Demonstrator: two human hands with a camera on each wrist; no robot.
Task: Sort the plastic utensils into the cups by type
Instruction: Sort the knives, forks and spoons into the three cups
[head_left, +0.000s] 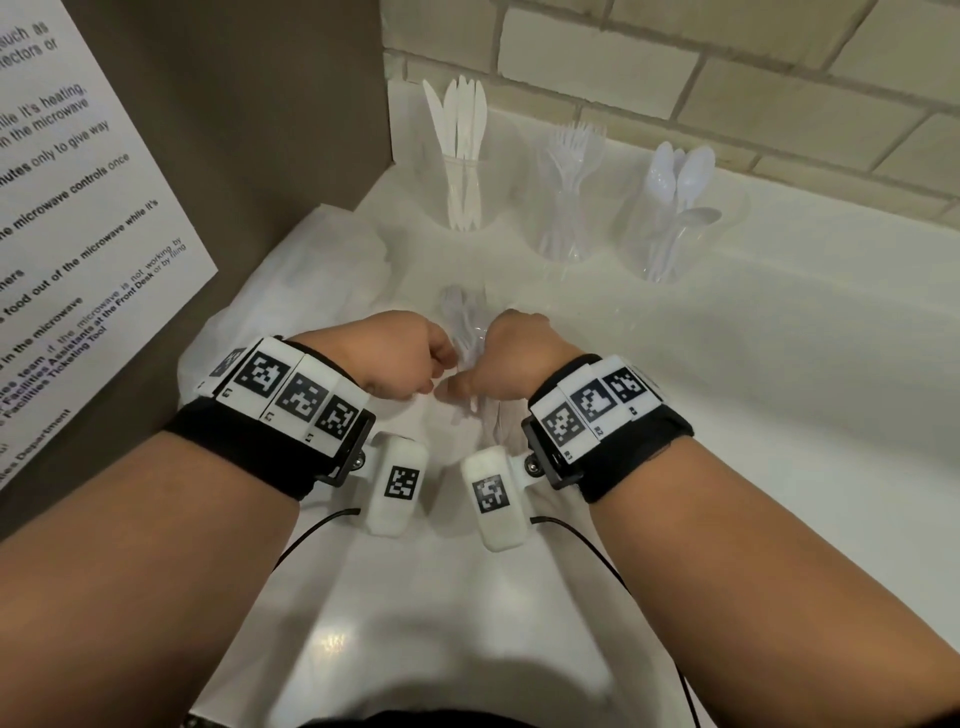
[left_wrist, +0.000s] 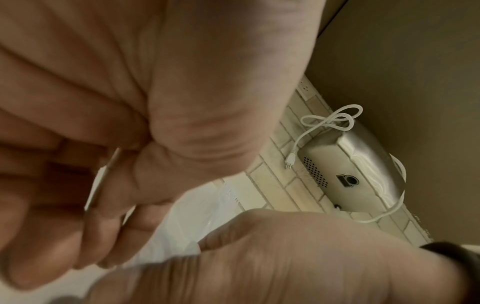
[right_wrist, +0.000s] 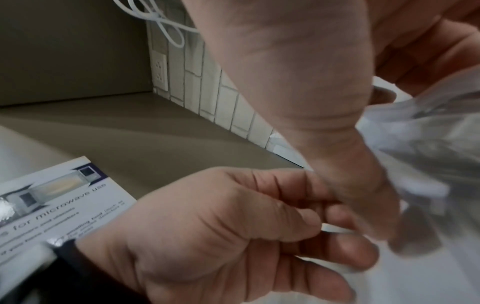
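— Gripping that clear packet of utensils (head_left: 470, 332) with both fists, are you? Where does it sit?

— On the white counter (head_left: 727, 364), in front of the three cups; knives (head_left: 460, 150), forks (head_left: 569, 176) and spoons (head_left: 675, 192) already stand sorted by type. The left hand (head_left: 402, 358) has its fingers curled tight, and the left wrist view shows a thin white handle (left_wrist: 103, 176) pinched there. The right hand (head_left: 506, 358) is curled too, clutching crumpled clear wrap (right_wrist: 426, 144).

— So how do I do it well?

— I'd judge it best to keep both pinches close together, draw one piece out slowly, and check its head before picking a cup. Slick plastic slips, and a sharp tug could scatter the rest.
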